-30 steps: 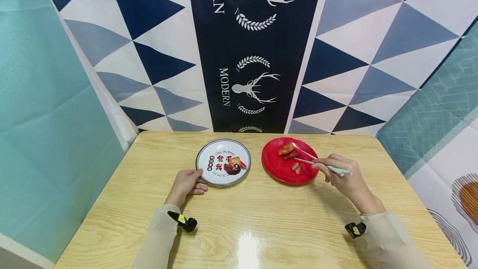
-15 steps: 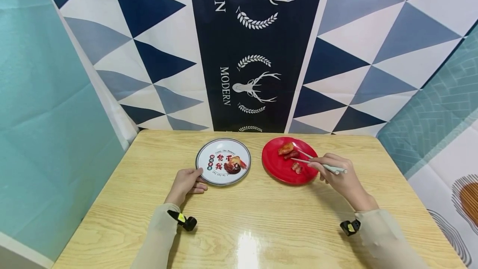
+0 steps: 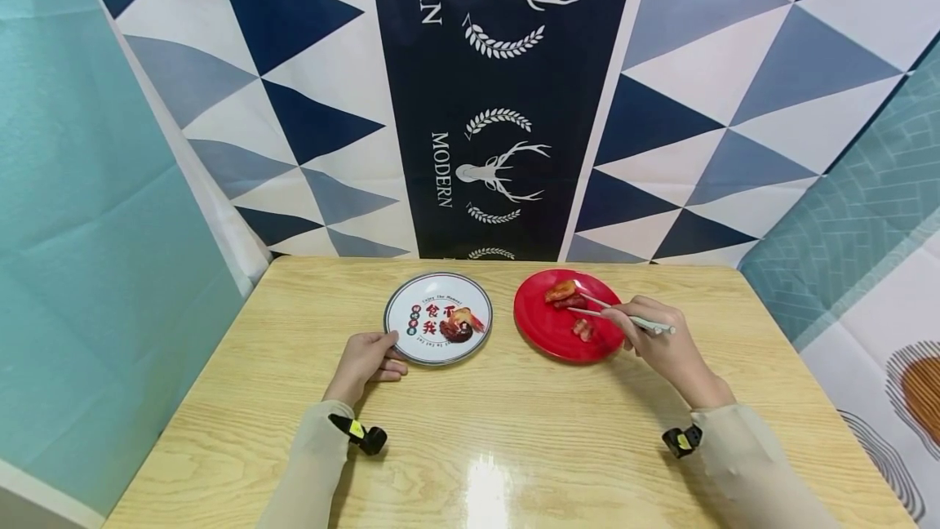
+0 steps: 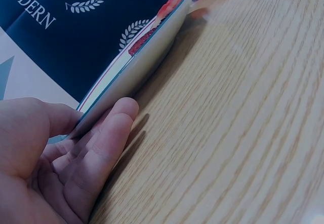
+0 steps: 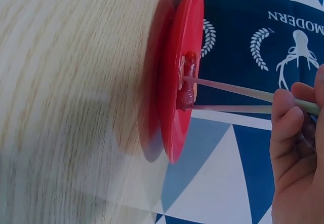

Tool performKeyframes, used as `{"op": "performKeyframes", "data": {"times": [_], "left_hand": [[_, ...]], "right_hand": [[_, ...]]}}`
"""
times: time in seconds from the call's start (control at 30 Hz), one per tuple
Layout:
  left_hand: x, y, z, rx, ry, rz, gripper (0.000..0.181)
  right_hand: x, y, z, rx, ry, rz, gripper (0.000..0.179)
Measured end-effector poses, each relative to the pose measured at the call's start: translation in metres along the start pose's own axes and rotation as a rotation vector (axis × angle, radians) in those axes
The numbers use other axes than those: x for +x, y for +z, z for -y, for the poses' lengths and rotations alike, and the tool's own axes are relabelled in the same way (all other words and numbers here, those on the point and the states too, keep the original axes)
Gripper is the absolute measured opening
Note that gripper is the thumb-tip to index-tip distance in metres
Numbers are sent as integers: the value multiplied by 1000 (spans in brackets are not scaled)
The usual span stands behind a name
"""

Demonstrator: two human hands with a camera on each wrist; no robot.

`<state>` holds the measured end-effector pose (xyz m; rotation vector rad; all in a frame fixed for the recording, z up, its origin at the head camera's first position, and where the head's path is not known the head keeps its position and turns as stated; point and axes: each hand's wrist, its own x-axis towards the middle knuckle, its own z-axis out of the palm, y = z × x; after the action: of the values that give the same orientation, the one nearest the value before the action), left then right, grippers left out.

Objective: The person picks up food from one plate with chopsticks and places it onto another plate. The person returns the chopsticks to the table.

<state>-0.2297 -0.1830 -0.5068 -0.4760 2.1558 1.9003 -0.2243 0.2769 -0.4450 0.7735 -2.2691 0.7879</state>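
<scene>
My left hand (image 3: 365, 362) pinches the near left rim of a white plate (image 3: 411, 300), thumb on top and fingers underneath. Red characters and a food picture decorate this plate. My right hand (image 3: 668, 349) holds a pair of pale green chopsticks (image 3: 649, 324) over a red plate (image 3: 539, 329). On it lie a yellow-orange food piece (image 3: 560, 291), a dark red, sausage-like piece (image 3: 573, 301) and a pinkish piece (image 3: 583, 330). In the right wrist view the chopstick tips are spread, right at the dark red piece (image 5: 188, 95).
Both plates stand toward the back of a light wooden table (image 3: 441, 447), with a gap between them. A patterned cloth (image 3: 507, 80) hangs behind the back edge. Teal sheeting (image 3: 110, 227) covers the left side.
My right hand has moved a little to the left, bringing the chopstick tips from the right to the dark red piece. The left hand keeps its hold on the white plate.
</scene>
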Motion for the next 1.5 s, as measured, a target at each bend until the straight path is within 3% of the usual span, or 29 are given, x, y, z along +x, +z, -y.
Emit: {"op": "performKeyframes", "data": {"times": [0.27,0.53,0.7,1.0,1.5], "left_hand": [[2,0,1,-3,-6,5,38],[0,-1,0,-16,7,6,37],[2,0,1,-14,11,3,35],[2,-1,1,-10,8,0,36],[2,-1,1,-12,2,-1,38]], "right_hand": [[-1,-1,1,10,15,-33,26],[0,-4,8,-7,96,-26,29],[1,-6,7,-37,38,-24,16],[-1,-5,4,27,-52,14,25],[-1,3,1,68,-72,18,12]]}}
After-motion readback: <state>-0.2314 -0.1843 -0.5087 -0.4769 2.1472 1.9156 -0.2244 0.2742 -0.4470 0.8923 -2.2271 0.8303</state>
